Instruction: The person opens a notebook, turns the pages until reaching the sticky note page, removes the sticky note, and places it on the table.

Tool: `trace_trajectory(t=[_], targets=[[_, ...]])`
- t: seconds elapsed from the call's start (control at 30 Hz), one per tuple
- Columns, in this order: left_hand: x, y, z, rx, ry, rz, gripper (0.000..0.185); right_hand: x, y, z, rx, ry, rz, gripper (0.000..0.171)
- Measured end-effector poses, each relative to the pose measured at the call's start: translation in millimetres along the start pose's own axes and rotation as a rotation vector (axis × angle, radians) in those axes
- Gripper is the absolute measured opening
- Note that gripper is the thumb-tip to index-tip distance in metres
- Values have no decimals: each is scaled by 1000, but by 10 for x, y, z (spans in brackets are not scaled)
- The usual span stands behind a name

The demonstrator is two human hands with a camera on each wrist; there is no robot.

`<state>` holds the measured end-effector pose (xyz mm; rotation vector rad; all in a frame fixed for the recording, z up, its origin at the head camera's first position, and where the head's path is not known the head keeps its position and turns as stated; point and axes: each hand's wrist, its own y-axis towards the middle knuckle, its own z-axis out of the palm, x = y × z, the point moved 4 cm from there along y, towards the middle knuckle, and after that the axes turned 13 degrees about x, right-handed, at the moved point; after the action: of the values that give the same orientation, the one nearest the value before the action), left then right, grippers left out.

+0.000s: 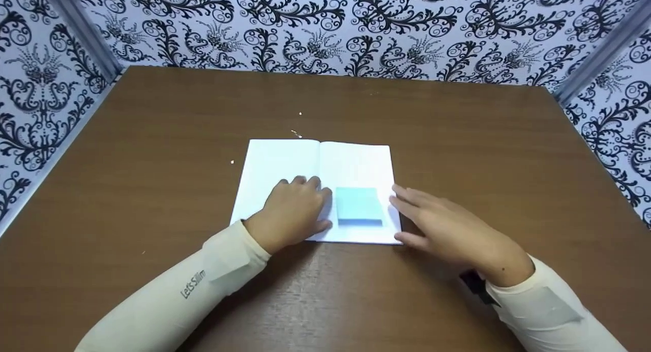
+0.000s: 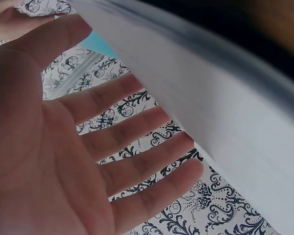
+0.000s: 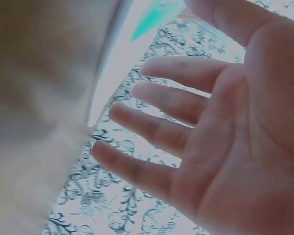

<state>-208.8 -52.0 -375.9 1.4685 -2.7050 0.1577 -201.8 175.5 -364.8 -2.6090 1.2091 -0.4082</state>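
An open notebook (image 1: pixel 356 164) with blank white pages lies on the brown table. On the lower half of its right page sits a light blue sticky note pad (image 1: pixel 358 204). My left hand (image 1: pixel 292 207) is palm down over the left page by the fold, its thumb just left of the pad. In the left wrist view its fingers (image 2: pixel 122 137) are spread and fairly straight, with the tips at the paper. My right hand (image 1: pixel 447 225) is at the notebook's right edge, fingers extended toward the pad and holding nothing. The right wrist view shows its fingers (image 3: pixel 152 127) spread apart.
The wooden table (image 1: pixel 152 189) stretches out on all sides of the notebook. Tiny white scraps (image 1: pixel 296 134) lie beyond and to the left of it. Patterned black-and-white panels (image 1: pixel 315 31) with grey corner strips surround the table at the back and sides.
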Motion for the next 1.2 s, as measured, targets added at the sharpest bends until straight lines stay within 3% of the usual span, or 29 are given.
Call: trace_trajectory(t=[0.2, 0.37, 0.5, 0.7, 1.0, 1.2], targets=[[32, 21, 23, 40, -41, 3, 47, 156, 141, -198, -171, -104, -38, 51], [54, 41, 44, 90, -58, -12, 47, 345, 333, -294, -240, -151, -104, 45], [57, 46, 55, 109, -66, -13, 47, 477, 492, -316, -234, -166, -147, 39], [42, 49, 60, 109, -32, -1, 48, 556, 651, -289, -176, -159, -119, 35], [43, 53, 62, 118, -18, 8, 46, 544, 739, -213, -171, -147, -103, 26], [50, 42, 69, 115, -24, 11, 45, 527, 767, -162, -116, -135, -85, 27]])
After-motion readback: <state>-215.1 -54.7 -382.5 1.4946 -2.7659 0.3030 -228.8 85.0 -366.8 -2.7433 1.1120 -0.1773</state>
